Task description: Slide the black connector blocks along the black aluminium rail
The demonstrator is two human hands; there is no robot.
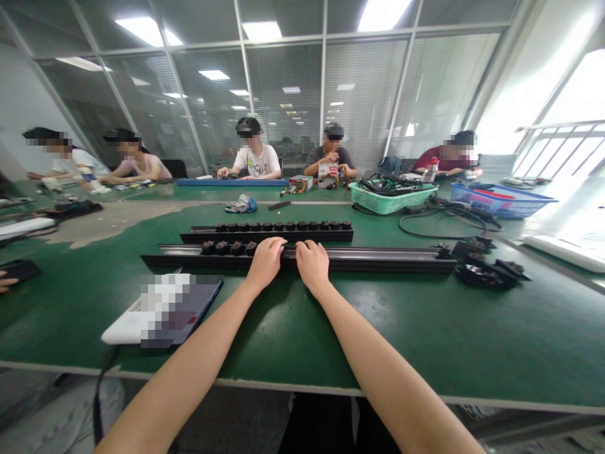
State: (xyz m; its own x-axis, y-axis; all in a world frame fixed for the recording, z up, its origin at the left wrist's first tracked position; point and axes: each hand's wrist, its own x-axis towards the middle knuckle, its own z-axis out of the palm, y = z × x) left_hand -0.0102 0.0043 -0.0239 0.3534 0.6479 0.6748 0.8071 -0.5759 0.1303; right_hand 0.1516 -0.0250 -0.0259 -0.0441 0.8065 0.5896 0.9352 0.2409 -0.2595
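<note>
- One bare left hand (267,261) and one bare right hand (314,265) are resting slightly apart at a long black rail with a silvery inner channel (378,263), which is lying crosswise on the green tabletop (416,347) in front of the person.
- Grip, both hands: fingers are curving over the rail; whether they are clenching a part cannot be told, because the contact is too small to read.
- Left of the left hand, a row of small black round parts with metallic tops (222,248) is sitting along the rail. Risk: a sideways push could be jamming or tilting them.
- Beyond the rail's right end, a cluster of loose black parts (491,272) is lying nearby. Risk: a rail sliding rightward could be striking it.
- Behind, a shorter black rail (265,237) is carrying a similar row. Risk: excessive forward pressure could be driving both rails together and unseating parts.
- Near the left forearm, a white plastic device (123,323) is lying above a black cable (98,397) hanging past the table edge. Risk: a snagged cable could be dragging the device off.
</note>
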